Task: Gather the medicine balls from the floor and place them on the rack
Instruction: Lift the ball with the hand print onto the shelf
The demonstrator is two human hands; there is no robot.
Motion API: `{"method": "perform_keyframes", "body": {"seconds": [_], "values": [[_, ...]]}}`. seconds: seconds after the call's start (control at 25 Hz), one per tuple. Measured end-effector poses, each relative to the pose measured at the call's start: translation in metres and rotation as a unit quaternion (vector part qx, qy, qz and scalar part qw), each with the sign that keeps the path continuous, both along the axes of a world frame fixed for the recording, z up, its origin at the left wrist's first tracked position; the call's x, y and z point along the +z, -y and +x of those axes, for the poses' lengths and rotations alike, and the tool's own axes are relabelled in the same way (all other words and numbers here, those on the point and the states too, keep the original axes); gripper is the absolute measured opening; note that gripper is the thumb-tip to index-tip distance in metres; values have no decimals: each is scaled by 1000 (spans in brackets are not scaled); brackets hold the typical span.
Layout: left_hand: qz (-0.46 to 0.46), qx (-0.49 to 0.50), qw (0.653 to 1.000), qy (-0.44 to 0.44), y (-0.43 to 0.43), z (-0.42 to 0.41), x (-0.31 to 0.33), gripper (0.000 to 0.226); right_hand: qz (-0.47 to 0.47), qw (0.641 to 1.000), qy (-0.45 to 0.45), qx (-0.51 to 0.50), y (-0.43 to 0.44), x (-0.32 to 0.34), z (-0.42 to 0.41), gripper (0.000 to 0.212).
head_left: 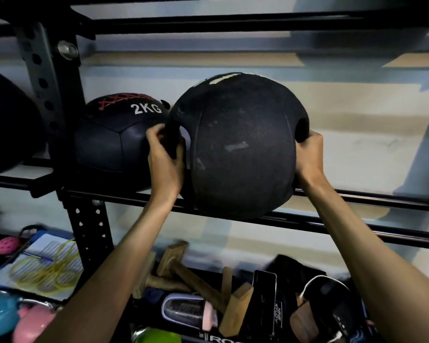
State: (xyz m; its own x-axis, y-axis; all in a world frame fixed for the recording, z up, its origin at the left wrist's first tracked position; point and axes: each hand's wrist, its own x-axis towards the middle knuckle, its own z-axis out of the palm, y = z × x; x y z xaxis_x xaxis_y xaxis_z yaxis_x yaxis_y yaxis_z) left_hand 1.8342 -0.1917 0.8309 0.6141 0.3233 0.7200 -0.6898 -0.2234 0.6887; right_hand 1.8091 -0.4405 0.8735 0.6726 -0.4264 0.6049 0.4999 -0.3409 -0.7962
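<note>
Two dark balls sit on the rack (pixel 44 78) at left: a cropped ball (pixel 8 120) at the frame edge, then a 2KG ball (pixel 114 142). Left hand (pixel 165 159) is wrapped round the left handle of the black medicine ball (pixel 240 149), which is just beside the 2KG ball; right hand (pixel 308 154) grips the right handle. Medicine ball's underside is level with the rack rails; contact cannot be told.

dim light throughout; the medicine ball (pixel 235 144) is rendered as near-featureless black. broad, soft shadows are cast on the pale wall (pixel 357 134) behind. the rack bars (pixel 357 221) are bowed by wide-angle distortion, and the lower clutter and left edge are smeared by blur.
</note>
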Motion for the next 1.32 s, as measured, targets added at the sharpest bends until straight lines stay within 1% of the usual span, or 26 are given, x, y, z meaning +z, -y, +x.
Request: {"method": "perform_keyframes", "body": {"seconds": [0.04, 0.08, 0.12, 0.2, 0.28, 0.32, 0.44, 0.52, 0.6, 0.68, 0.76, 0.84, 0.92, 1.0, 1.08, 1.12, 1.2, 1.32], "values": [[57, 57, 996, 47, -4, 0, -3, 51, -13, 1000, -14, 6, 0, 3, 7, 49], [116, 114, 984, 75, -7, -3, -5, 63, -29, 999, -31, 12, 0, 6, 14, 49], [159, 166, 970, 85, -8, -3, -5, 70, -40, 998, -43, 20, -1, 9, 19, 49], [192, 232, 950, 77, -10, 2, -2, 74, -46, 997, -55, 38, -3, 14, 26, 40], [198, 240, 949, 55, -13, 9, 0, 73, -35, 997, -52, 51, -5, 14, 31, 15], [210, 242, 946, 43, -14, 12, 1, 71, -30, 997, -56, 51, -5, 12, 35, 7], [255, 274, 927, -2, -11, 18, 8, 64, -28, 995, -83, 54, 1, -1, 53, 17], [294, 309, 904, -23, -7, 24, 15, 60, -32, 993, -106, 50, 8, -11, 64, 23], [330, 351, 876, -39, -3, 30, 19, 57, -20, 990, -130, 55, 13, -19, 72, 26], [347, 366, 862, -43, -1, 35, 20, 56, -14, 989, -132, 60, 16, -23, 76, 25], [358, 359, 861, -38, -4, 34, 18, 56, -12, 990, -124, 66, 15, -25, 73, 25], [355, 342, 869, -23, -9, 32, 13, 56, 8, 991, -114, 64, 14, -27, 68, 29], [328, 294, 898, -10, -10, 24, 0, 53, 11, 994, -108, 33, 14, -35, 53, 38], [273, 205, 940, -7, -11, 14, -18, 50, -5, 994, -105, -7, 11, -51, 31, 46], [216, 116, 969, -8, -16, 3, -35, 48, -39, 993, -97, -58, -1, -68, 2, 42], [207, 93, 974, -9, -20, -3, -43, 45, -48, 992, -87, -81, -7, -75, -12, 38], [220, 74, 973, -6, -31, -19, -63, 36, -49, 990, -62, -112, -25, -95, -41, 32], [245, 32, 969, -8, -54, -45, -116, 26, -39, 990, -37, -130, -65, -136, -86, 27]]}}
